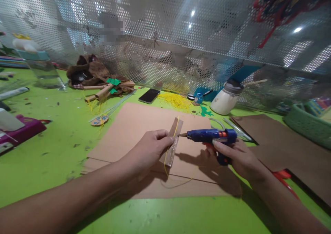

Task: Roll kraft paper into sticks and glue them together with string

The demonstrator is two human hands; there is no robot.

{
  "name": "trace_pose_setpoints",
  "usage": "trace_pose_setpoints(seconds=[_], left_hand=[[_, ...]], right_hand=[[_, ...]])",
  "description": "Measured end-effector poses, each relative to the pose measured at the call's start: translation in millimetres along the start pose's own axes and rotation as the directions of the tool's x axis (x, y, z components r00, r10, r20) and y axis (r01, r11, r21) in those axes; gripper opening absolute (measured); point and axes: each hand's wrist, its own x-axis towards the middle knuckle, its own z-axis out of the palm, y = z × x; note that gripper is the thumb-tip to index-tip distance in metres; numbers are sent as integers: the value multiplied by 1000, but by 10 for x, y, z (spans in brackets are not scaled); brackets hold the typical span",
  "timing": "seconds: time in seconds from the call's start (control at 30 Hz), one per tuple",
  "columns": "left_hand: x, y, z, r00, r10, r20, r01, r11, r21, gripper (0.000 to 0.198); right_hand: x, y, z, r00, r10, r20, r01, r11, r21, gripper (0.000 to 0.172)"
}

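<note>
My left hand (157, 146) pinches a narrow brown cardboard strip (173, 148), tilted with its top leaning right. A yellow string (166, 170) runs along the strip and curls down below it. Shiny clear glue shows on the strip's right side. In my right hand (240, 158) is a blue hot glue gun (207, 135), its nozzle pointing left, at or very close to the strip's right edge; I cannot tell whether they touch. Beneath both hands lie stacked tan cardboard sheets (137, 123) on a green table (59, 130).
Behind the sheets are a phone (149, 95), a pile of yellow string (176, 101) and a white bottle (223, 99). Rolled cardboard pieces (103, 92) lie back left. Brown cardboard (292, 151), red-handled scissors (284, 179) and a green basket (305, 123) are right. A perforated metal panel (160, 37) stands behind.
</note>
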Motion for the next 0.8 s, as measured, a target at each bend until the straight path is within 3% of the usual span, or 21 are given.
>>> trace_pose_setpoints(seconds=[0.27, 0.5, 0.8], left_hand=[[16, -27, 5, 1000, 12, -11, -12, 999, 44, 19], [30, -68, -9, 1000, 22, 10, -23, 999, 29, 23], [41, -53, -31, 999, 38, -8, -38, 998, 58, 27]], right_hand=[[34, 20, 9, 996, -81, -35, 81, 997, -20, 22], [42, -9, 64, 990, -104, -92, 92, 988, -122, 30], [54, -11, 82, 989, -110, -99, 99, 989, -114, 33]])
